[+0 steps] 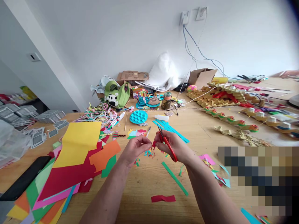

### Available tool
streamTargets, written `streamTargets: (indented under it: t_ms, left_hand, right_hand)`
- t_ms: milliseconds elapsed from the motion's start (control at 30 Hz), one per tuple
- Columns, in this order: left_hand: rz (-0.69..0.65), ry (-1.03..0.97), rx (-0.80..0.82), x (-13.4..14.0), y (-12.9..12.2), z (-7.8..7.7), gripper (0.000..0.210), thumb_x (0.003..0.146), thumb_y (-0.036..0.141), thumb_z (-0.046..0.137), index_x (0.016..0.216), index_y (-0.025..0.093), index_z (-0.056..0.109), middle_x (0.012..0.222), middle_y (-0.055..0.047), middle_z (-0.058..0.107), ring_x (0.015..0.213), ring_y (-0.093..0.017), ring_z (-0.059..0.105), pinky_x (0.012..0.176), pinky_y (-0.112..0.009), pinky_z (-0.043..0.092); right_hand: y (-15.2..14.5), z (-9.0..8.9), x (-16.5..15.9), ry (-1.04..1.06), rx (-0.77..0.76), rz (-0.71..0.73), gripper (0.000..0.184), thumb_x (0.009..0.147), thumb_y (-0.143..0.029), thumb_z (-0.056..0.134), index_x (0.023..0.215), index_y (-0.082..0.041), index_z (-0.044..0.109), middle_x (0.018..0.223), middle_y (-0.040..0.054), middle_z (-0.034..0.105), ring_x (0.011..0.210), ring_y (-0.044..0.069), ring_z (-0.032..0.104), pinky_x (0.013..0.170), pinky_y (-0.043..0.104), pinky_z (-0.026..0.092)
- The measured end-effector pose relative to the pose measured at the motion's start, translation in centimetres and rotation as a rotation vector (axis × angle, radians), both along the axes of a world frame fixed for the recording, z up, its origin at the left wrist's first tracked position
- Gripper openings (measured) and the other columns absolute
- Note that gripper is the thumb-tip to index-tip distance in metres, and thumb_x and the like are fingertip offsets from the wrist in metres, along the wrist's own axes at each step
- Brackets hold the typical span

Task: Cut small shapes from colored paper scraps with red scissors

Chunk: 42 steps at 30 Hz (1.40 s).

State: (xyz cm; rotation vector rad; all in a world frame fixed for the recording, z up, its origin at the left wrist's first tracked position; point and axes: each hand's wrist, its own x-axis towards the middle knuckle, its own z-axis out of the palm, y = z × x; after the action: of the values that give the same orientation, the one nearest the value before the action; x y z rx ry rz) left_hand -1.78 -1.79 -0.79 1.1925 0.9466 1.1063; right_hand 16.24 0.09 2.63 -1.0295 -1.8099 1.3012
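Note:
My left hand [136, 149] is closed, thumb and forefinger pinched at a small piece of red paper [153, 145] over the middle of the table. My right hand [175, 143] is wrapped round red-handled scissors [170, 147], whose blades point up and away from me. Its thumb and fingertips also meet the red paper, close to the left fingertips. Beneath the hands lie tiny blue and green paper scraps [148, 153]. Nearer to me are a green paper strip [174, 179] and a red paper strip [163, 198].
Coloured paper sheets [77, 140] and a black phone-like slab [25, 177] cover the left side. Blue strips [173, 129], a white bottle [161, 117] and a blue scalloped disc [138, 117] lie beyond the hands. Egg-carton pieces [210, 98] spread across the right; the lower right is pixelated.

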Motion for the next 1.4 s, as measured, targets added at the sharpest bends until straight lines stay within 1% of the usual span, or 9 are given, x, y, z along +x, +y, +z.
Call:
streamTargets:
  t_ms: [133,267,367,500,633,800,933,1267,1400]
  left_hand:
    - [-0.001,0.188,0.008,0.8,1.2,0.8,0.014,0.064,0.024,0.074,0.064,0.016,0.063,0.062,-0.001,0.058,0.058,-0.013,0.051,0.056,-0.025,0.036]
    - [-0.043,0.301,0.035,1.4,2.1,1.3,0.013,0.061,0.02,0.074,0.058,0.016,0.062,0.057,0.0,0.057,0.054,-0.013,0.05,0.053,-0.025,0.034]
    - [0.038,0.204,0.029,1.6,2.6,1.2,0.011,0.063,0.022,0.073,0.062,0.016,0.063,0.059,0.0,0.059,0.057,-0.013,0.051,0.056,-0.025,0.038]
    - [0.264,-0.121,-0.012,1.8,3.1,0.6,0.012,0.066,0.025,0.071,0.069,0.016,0.065,0.062,0.0,0.062,0.061,-0.012,0.054,0.065,-0.027,0.042]
    - [0.403,-0.343,-0.085,2.0,3.4,0.4,0.014,0.06,0.024,0.075,0.067,0.016,0.066,0.061,0.0,0.064,0.06,-0.011,0.055,0.067,-0.026,0.043]
    - [0.486,-0.47,-0.135,2.2,3.1,0.7,0.017,0.055,0.023,0.078,0.064,0.016,0.066,0.061,0.0,0.065,0.063,-0.011,0.057,0.071,-0.027,0.044]
    - [0.506,-0.469,-0.125,2.4,3.0,0.6,0.015,0.055,0.022,0.077,0.064,0.016,0.066,0.062,-0.001,0.066,0.064,-0.011,0.058,0.07,-0.027,0.043]
    - [0.536,-0.35,-0.061,2.6,3.0,-0.3,0.014,0.06,0.025,0.076,0.068,0.016,0.067,0.068,-0.002,0.068,0.067,-0.013,0.057,0.07,-0.028,0.044]
    - [0.513,-0.318,-0.056,2.7,2.9,-0.5,0.012,0.062,0.025,0.075,0.067,0.016,0.068,0.067,-0.001,0.067,0.066,-0.012,0.057,0.069,-0.027,0.043]
  right_hand:
    - [0.2,-0.5,0.0,-0.169,0.13,-0.059,0.006,0.068,-0.015,0.056,0.072,-0.017,0.052,0.065,-0.0016,0.054,0.06,0.011,0.046,0.056,0.022,0.038]
    - [0.3,-0.5,0.0,-0.241,0.165,-0.117,0.004,0.071,-0.017,0.056,0.07,-0.018,0.052,0.065,-0.0001,0.056,0.061,0.013,0.049,0.057,0.024,0.039]
    - [0.3,-0.1,0.1,-0.156,0.181,-0.201,0.011,0.079,-0.028,0.058,0.078,-0.017,0.055,0.073,0.002,0.06,0.066,0.015,0.054,0.06,0.024,0.041]
    - [-0.1,0.3,0.3,-0.138,0.241,-0.31,0.025,0.085,-0.041,0.056,0.078,-0.018,0.056,0.071,0.0015,0.058,0.066,0.015,0.053,0.059,0.024,0.039]
    - [-0.2,-0.2,0.0,-0.292,0.217,-0.259,0.04,0.083,-0.054,0.053,0.065,-0.018,0.051,0.058,-0.0002,0.053,0.055,0.013,0.049,0.049,0.023,0.034]
    - [0.3,-1.8,-0.8,-0.361,0.011,-0.082,0.047,0.081,-0.06,0.054,0.059,-0.019,0.049,0.05,0.0022,0.059,0.043,0.013,0.055,0.042,0.022,0.036]
    - [0.6,-3.1,-1.2,-0.268,-0.106,-0.035,0.048,0.08,-0.062,0.054,0.062,-0.018,0.052,0.051,0.0031,0.062,0.043,0.015,0.06,0.041,0.021,0.039]
    - [1.0,-3.9,-1.2,-0.224,-0.13,-0.042,0.05,0.081,-0.063,0.051,0.063,-0.017,0.056,0.051,0.0029,0.063,0.045,0.014,0.061,0.045,0.02,0.042]
    - [1.0,-4.1,-1.1,-0.203,-0.142,-0.038,0.051,0.081,-0.064,0.051,0.064,-0.017,0.056,0.052,0.0025,0.062,0.044,0.013,0.059,0.042,0.02,0.04]
